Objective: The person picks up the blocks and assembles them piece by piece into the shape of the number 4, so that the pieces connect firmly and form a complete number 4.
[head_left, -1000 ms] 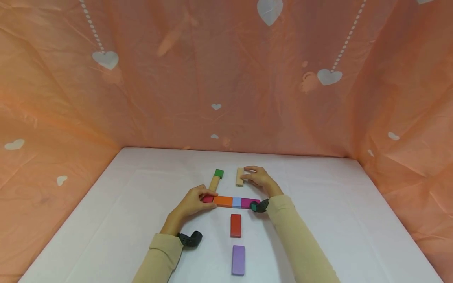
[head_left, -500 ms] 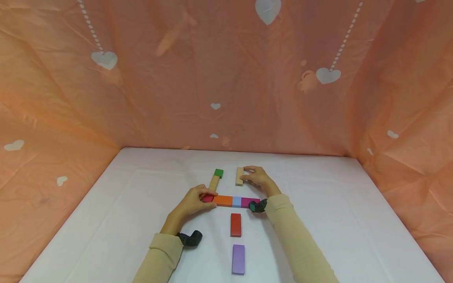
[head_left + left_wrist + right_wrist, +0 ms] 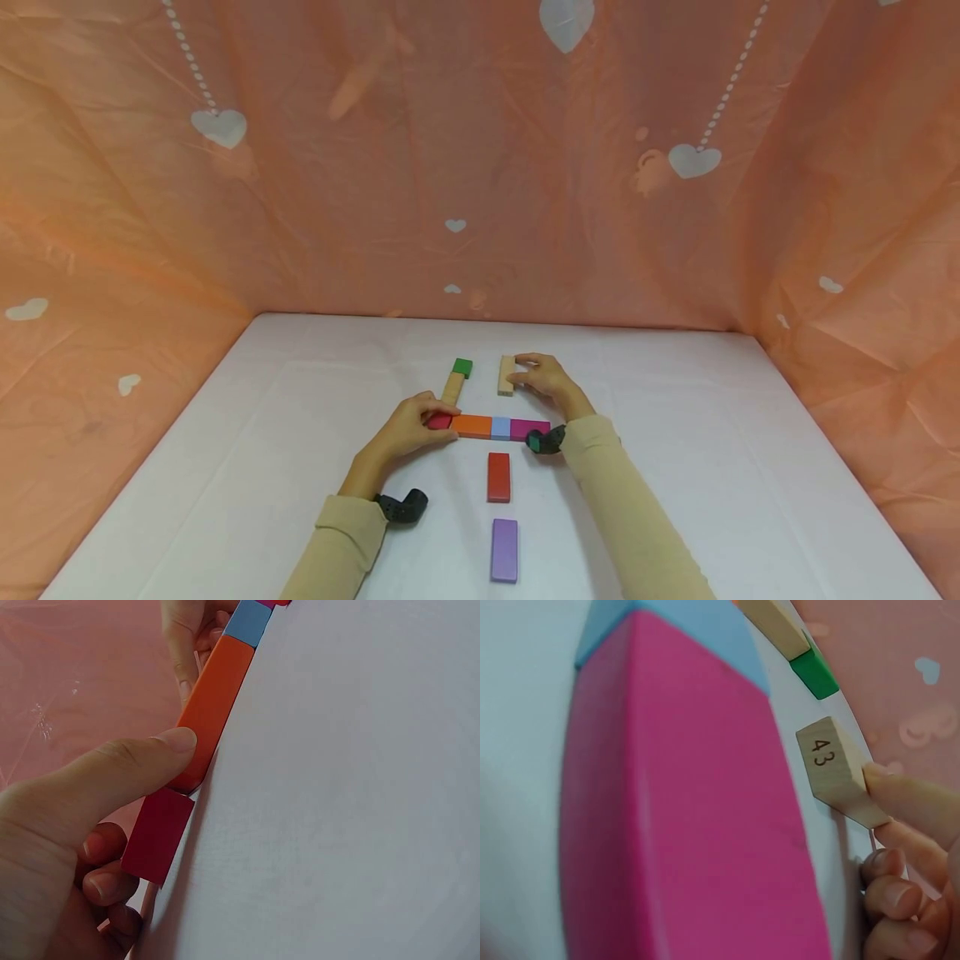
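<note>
My left hand is at the left end of a row of coloured blocks. Its thumb lies on the orange block, with the index finger across from it, pinching it beside the crimson block. Other fingers are curled by the crimson block. My right hand holds a plain wooden block marked 43 by thumb and index finger; its remaining fingers are curled. That block lies behind the row, apart from it. A light blue block and a magenta block continue the row.
Another plain wooden block runs back from the row's left end to a green block. In front of the row lie a red block and a purple block. An orange curtain surrounds the white table.
</note>
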Tool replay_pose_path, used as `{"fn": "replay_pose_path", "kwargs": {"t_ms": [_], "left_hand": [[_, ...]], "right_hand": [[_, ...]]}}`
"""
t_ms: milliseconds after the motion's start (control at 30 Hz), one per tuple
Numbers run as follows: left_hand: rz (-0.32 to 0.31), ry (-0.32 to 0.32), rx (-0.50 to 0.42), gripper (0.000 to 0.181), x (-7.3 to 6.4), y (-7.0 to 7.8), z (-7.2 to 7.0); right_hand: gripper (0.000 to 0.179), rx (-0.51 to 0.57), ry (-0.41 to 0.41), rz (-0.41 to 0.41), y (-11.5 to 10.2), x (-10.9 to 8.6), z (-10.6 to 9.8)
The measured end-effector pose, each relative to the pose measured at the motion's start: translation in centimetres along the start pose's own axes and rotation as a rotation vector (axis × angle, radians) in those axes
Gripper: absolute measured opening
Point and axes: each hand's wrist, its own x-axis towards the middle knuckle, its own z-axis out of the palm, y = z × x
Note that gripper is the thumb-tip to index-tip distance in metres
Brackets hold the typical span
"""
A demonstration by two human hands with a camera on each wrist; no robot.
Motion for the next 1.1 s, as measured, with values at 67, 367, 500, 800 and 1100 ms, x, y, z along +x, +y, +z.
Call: {"fn": "replay_pose_path", "kwargs": {"t_ms": [67, 367, 500, 800, 1100], "left_hand": [[0.003, 0.000, 0.002, 0.033, 0.0, 0.0, 0.0], [0.005, -0.001, -0.004, 0.032, 0.0, -0.1, 0.0], [0.004, -0.002, -0.007, 0.032, -0.1, -0.1, 0.0], [0.031, -0.019, -0.002, 0.033, 0.0, -0.2, 0.0], [0.031, -0.004, 0.000, 0.033, -0.1, -0.2, 0.0]], "right_hand": [[0.055, -0.012, 0.011, -0.014, 0.1, 0.0, 0.1], [0.055, -0.029, 0.009, -0.079, 0.4, -0.3, 0.1], [0.054, -0.051, 0.012, -0.083, 0.4, -0.4, 0.1], [0.054, -0.066, 0.014, -0.069, 0.3, -0.8, 0.2], [0.054, -0.080, 0.004, -0.113, 0.4, -1.2, 0.1]]}}
